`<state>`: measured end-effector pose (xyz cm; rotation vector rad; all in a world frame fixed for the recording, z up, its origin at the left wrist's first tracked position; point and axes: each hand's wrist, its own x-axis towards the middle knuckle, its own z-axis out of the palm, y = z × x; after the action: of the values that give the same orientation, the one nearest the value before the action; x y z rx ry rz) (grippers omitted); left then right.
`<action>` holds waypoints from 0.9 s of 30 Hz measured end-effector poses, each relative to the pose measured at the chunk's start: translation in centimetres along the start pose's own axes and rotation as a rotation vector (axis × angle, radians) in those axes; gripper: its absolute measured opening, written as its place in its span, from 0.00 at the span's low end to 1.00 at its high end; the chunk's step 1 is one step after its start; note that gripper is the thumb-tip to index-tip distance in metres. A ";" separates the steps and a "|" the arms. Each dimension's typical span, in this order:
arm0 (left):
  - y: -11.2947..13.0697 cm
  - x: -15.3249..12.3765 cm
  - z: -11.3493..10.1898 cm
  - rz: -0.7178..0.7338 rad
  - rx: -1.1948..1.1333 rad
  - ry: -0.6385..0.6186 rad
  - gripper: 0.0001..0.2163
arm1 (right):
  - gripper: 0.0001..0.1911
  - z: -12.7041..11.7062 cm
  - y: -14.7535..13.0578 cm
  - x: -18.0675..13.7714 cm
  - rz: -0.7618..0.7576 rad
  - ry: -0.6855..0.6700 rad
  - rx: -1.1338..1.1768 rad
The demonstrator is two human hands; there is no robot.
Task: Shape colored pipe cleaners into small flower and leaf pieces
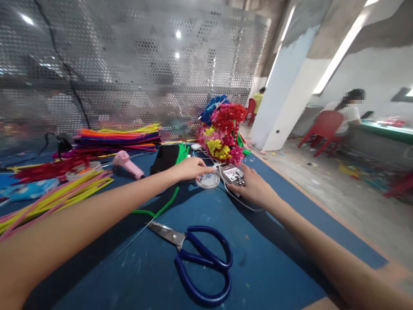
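Entry: phone (233,174), screen up, is being gripped at its near end by the right hand (254,187), low over the blue table (251,267). The left hand (189,168) is being stretched above the round bead dish (208,181), fingertips beside the phone's top; any pinch cannot be told. Handling note, as judged: phone is best being kept steady and level.

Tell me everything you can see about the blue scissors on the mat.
The scissors have two large dark blue loop handles, plastic-looking, and short silvery metal blades, shut. They lie flat on the blue mat, blades pointing up-left, handles toward the camera. A green pipe cleaner lies just beyond the tip. Neither hand touches them: the left hand and right hand, holding a phone, are farther back.
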<state>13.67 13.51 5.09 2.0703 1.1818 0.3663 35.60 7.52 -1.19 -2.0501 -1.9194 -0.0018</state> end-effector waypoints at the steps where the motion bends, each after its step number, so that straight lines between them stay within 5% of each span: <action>1: 0.2 1.8 0.9 -0.038 -0.088 -0.021 0.15 | 0.41 0.0 0.2 0.0 -0.010 0.014 0.030; 5: 0.1 6.6 3.3 -0.142 -0.441 -0.141 0.28 | 0.40 -0.7 0.0 -0.3 -0.030 0.047 0.152; 11: -0.4 7.6 2.9 -0.178 -0.525 -0.246 0.26 | 0.39 -2.1 -0.8 -0.2 0.060 -0.009 0.258; 27: -2.0 12.6 3.3 0.046 -0.407 -0.119 0.15 | 0.36 -1.5 0.2 -0.2 -0.024 -0.012 0.192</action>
<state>21.05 23.20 0.10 1.7405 0.9038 0.4568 36.13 6.99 0.11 -1.9053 -1.8722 0.1825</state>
